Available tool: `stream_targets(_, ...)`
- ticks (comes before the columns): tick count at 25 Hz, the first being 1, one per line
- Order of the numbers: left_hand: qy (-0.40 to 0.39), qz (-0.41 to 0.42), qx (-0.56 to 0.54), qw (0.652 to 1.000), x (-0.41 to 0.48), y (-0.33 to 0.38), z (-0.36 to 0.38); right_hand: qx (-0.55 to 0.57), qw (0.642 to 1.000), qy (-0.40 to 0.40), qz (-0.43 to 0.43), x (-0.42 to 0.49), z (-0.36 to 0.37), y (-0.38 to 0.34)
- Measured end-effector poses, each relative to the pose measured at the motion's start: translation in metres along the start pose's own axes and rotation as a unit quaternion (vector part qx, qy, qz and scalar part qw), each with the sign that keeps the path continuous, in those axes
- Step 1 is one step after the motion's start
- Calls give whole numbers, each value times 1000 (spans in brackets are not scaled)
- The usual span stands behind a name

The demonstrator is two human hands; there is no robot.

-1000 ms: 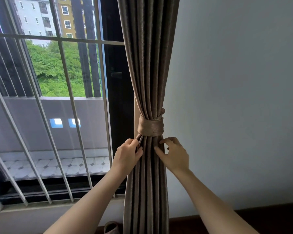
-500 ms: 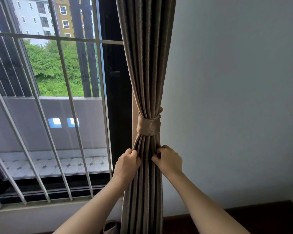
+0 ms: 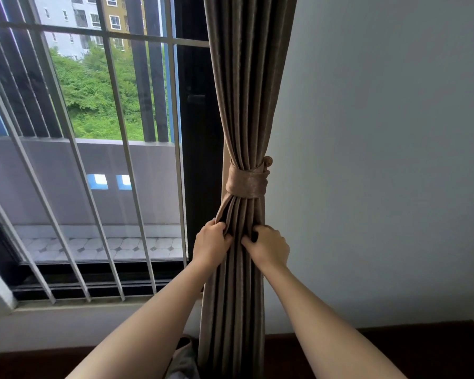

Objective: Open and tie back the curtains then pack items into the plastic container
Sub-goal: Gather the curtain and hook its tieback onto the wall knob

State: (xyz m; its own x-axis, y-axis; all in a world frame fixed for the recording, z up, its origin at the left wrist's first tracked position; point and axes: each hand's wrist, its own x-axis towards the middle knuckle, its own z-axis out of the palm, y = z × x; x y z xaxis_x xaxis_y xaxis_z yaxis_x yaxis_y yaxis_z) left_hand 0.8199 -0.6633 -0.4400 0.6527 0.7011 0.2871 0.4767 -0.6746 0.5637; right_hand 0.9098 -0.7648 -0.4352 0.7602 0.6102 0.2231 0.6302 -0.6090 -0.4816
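While it hangs gathered up at the middle of the frame, the one brown curtain [image 3: 246, 99] is cinched by a single matching tieback [image 3: 247, 183]. Just under that band, two hands: left hand [image 3: 210, 243] and right hand [image 3: 268, 246], both curled tight, pinching pleats. Forearms reach up from the bottom edge. Barred window [image 3: 88, 149] on the left, plain wall [image 3: 381, 160] on the right.

The single head-worn camera is looking forward and slightly down, close to the gathered curtain [image 3: 246, 105] at frame centre, taking in the barred window [image 3: 93, 160] at left and the wall [image 3: 381, 160] at right.
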Motion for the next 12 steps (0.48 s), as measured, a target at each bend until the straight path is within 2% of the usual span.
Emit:
stream_targets(3, -91, -14, 15, 996, 5, -10, 12, -25, 998, -47, 17, 0, 14, 11)
stream_targets(6, -157, 25, 19, 987, 2, -6, 23, -55, 997, -21, 56, -3, 13, 38)
stream_targets(9, -136, 48, 23, 989, 1, 0, 26, -53, 995, 13, 78, -2, 2, 65)
stream_targets(12, -113, 45, 52, 991, -4, 0, 31, -48, 997, -22, 49, -7, 7, 66)
